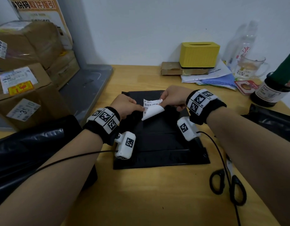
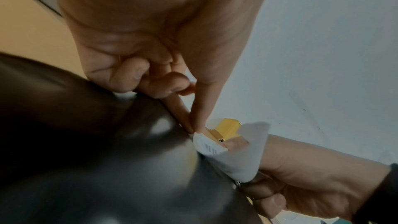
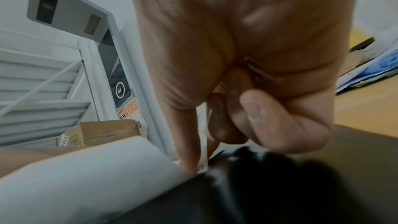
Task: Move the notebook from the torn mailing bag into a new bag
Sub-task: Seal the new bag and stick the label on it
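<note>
From the head view, a black mailing bag (image 1: 159,144) lies flat under both hands; the right hand (image 1: 172,97) pinches a curled white label (image 1: 151,108). Left wrist view: left hand (image 2: 150,43) pinches the label's edge. Right wrist view is blurry; the notebook is probably inside the bag

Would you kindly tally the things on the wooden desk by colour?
Black: 2, mailing bag, scissors
Yellow: 1, tissue box
White: 1, shipping label
Clear: 1, glass mug
Total: 5
</note>
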### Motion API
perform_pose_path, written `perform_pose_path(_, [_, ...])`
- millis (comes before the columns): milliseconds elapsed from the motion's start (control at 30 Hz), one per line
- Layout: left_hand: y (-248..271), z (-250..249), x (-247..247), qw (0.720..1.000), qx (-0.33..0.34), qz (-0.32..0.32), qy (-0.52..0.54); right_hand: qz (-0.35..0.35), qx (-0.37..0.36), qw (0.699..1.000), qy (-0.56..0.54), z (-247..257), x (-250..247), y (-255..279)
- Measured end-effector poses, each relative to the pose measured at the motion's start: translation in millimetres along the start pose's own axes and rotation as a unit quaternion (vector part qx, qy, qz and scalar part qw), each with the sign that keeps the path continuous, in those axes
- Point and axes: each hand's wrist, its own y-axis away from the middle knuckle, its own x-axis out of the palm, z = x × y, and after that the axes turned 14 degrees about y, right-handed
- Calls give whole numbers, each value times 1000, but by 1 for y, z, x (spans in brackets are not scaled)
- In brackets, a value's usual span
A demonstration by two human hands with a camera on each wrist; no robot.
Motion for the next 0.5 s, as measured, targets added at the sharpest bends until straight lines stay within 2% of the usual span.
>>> perform_pose_path(133, [3, -1, 2, 1000, 3, -7, -4, -27, -4, 1000, 6, 0, 7, 8])
perform_pose_path(333, [13, -5, -3, 1000, 7, -17, 4, -35, 17, 997, 73, 0, 4, 29])
perform_pose_path(433, [24, -8, -6, 1000, 11, -25, 13, -63, 58, 995, 45, -6, 4, 41])
perform_pose_path(500, [33, -9, -7, 999, -9, -8, 38, -59, 82, 995, -24, -7, 9, 49])
